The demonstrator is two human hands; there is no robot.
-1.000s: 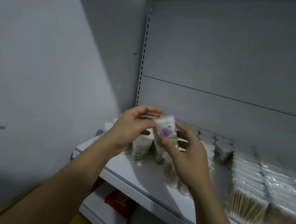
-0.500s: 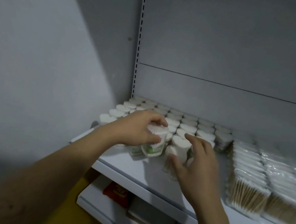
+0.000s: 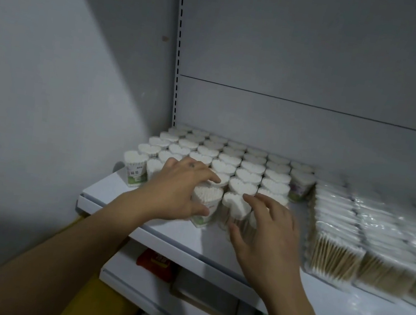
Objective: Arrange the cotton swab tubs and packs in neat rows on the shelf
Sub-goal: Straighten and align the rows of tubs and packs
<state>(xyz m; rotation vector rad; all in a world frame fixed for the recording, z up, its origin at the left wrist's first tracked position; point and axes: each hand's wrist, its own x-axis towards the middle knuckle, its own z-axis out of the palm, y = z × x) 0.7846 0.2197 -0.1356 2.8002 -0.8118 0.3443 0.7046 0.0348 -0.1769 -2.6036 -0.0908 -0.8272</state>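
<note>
Seating step: left hand (image 3: pixel 177 189) grip curled round front tub (image 3: pixel 208 197) at shelf (image 3: pixel 122 199) edge; right hand (image 3: pixel 269 228) spread against neighbouring tub (image 3: pixel 236 204). Next, probably: push both flush with tub rows (image 3: pixel 250 168) behind.

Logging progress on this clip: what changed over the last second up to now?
The tub that both hands held up in the air came down to the front row on the shelf; the left hand still grips it there. The right hand let go and moved to the neighbouring tub, fingers touching it. The rows of tubs behind and the packs on the right stayed put.
</note>
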